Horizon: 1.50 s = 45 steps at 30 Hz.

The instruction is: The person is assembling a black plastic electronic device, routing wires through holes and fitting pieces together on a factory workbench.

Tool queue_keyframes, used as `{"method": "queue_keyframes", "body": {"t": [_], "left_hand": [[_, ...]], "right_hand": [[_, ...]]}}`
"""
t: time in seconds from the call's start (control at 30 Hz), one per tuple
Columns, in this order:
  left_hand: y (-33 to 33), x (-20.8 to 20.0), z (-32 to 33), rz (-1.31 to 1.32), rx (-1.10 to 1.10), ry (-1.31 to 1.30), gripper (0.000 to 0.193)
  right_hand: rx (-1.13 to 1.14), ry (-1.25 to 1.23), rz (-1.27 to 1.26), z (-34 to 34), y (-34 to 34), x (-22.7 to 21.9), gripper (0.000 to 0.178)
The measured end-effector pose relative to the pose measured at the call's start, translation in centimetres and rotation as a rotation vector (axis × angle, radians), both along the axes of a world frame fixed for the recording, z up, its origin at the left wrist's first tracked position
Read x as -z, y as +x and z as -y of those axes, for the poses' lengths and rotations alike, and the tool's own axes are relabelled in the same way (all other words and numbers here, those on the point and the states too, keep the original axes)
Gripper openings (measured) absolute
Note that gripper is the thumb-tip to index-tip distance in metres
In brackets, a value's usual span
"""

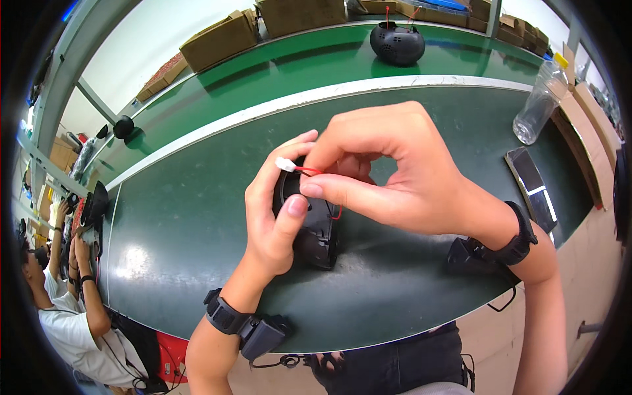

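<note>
A black casing [319,245] is held above or against the near middle of the worktop [191,210]; whether its lower end is rested there cannot be told. It is cradled by the left hand [271,220], half curled, with the thumb laid along the near side and the fingers behind. By the right hand [398,172], the thin wires [307,170] are pinched between thumb and forefinger, just beside the white plug [285,164].

The casing appears to be stiff, light plastic, and its smooth face may prove a little slippery; it is best gripped by the outer walls. The wires are judged soft and easily strained, so the plug's body would be the safer hold. Much of the casing is hidden by the hands.

At the right, a flat dark phone [530,181] and a clear bottle [536,108] are set well apart from the work. Beyond, a round black shell [397,45] is stood on a green conveyor [283,59]. The nearest space is left unobstructed by these.
</note>
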<state>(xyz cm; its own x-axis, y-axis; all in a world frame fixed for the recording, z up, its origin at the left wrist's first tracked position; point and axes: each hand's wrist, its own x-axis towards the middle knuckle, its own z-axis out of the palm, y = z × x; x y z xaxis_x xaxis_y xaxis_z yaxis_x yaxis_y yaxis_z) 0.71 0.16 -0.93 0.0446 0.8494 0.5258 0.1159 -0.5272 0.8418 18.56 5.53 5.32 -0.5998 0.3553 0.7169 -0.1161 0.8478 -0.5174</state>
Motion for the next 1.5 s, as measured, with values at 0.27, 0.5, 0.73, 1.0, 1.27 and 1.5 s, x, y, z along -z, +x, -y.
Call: {"method": "queue_keyframes", "body": {"t": [0.27,0.5,0.73,1.0,1.27,1.5], "left_hand": [[0.6,0.0,1.4,-0.187,-0.052,0.110,0.031],[1.5,-0.7,1.6,-0.311,-0.059,0.276,0.010],[1.9,-1.1,1.8,-0.307,-0.101,0.168,0.017],[1.6,-0.1,1.1,-0.278,-0.061,0.293,0.028],[1.4,-0.3,0.9,-0.223,-0.085,0.272,0.033],[1.4,-0.1,0.7,-0.200,-0.073,0.249,0.036]], "right_hand": [[-0.065,-0.115,-0.054,0.3,-0.3,-0.2,0.007],[-0.066,0.095,-0.085,-0.5,-0.1,-0.1,0.008],[0.075,-0.309,0.150,-0.8,2.2,-2.0,0.039],[0.080,-0.763,0.244,-1.9,4.6,4.1,0.035],[-0.018,-0.829,0.285,-1.9,4.6,5.9,0.028],[0.195,-0.721,0.300,-1.6,5.0,5.0,0.018]]}}
